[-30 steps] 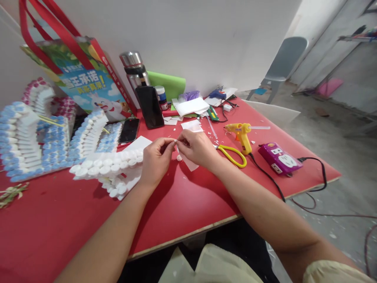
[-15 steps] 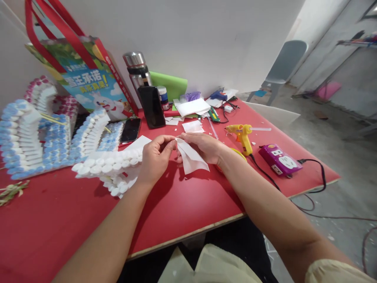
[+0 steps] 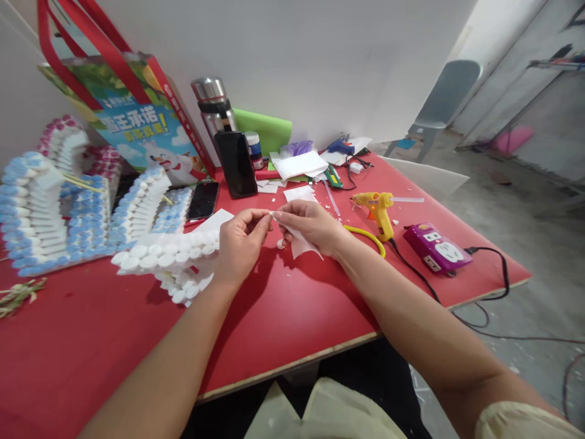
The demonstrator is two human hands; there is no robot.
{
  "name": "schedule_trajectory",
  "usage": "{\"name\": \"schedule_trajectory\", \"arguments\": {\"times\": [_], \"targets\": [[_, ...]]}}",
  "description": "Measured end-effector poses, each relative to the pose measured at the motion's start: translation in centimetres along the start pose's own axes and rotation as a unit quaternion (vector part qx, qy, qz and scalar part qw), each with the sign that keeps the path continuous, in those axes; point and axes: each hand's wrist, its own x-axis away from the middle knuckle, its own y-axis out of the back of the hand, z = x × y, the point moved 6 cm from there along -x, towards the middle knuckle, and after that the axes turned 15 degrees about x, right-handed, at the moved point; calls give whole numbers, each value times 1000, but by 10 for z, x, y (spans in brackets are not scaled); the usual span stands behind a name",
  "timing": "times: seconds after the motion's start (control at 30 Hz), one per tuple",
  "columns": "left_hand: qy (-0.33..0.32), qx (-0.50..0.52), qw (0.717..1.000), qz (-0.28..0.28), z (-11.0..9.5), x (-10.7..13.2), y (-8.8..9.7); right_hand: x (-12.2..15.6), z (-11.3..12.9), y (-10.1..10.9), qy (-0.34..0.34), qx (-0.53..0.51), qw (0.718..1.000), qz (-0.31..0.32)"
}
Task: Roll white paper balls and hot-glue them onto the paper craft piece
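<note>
A thin white sheet of paper (image 3: 303, 245) is held between my two hands above the red table. My left hand (image 3: 243, 242) pinches its folded left corner between thumb and fingers. Around the upper part of the same sheet, my right hand (image 3: 311, 224) is closed, the thumb pressing near the left fingertips. The paper's lower end sticks out below the right palm. Just under the hands lies a small white disc (image 3: 280, 244). Left of my left hand stands a white piece built of rolled paper rounds (image 3: 169, 257).
A yellow glue gun (image 3: 375, 210) and a purple power socket box (image 3: 434, 247) with cords lie at the right. Blue-and-white paper models (image 3: 43, 213) and a printed bag (image 3: 150, 134) stand left. A black phone (image 3: 235, 164) leans on a steel flask (image 3: 212, 103) behind.
My right hand has closed over the paper, its fingers curling around it. The sheet, spread wider before, is now folded narrower. My left hand keeps its pinch in nearly the same place.
</note>
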Motion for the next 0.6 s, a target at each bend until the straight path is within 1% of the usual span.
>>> {"name": "schedule_trajectory", "arguments": {"times": [0.1,0.23,0.3,0.43,0.5,0.6], "targets": [[-1,4,1000,0,-2,1,0,0,1,1,-7,-6,1000,-8],[1,-2,1000,9,-3,2,-3,1,-1,1,-46,-35,998,-7],[1,-11,1000,9,-3,3,-5,1,-2,2,-49,-14,998,-25],[2,-28,1000,7,0,4,-6,1,0,4,-13,60,995,-74],[-1,-34,999,4,0,3,-5,1,0,3,-13,50,996,-68],[-3,-43,999,6,1,1,-2,1,-2,1,-37,4,999,-38]]}}
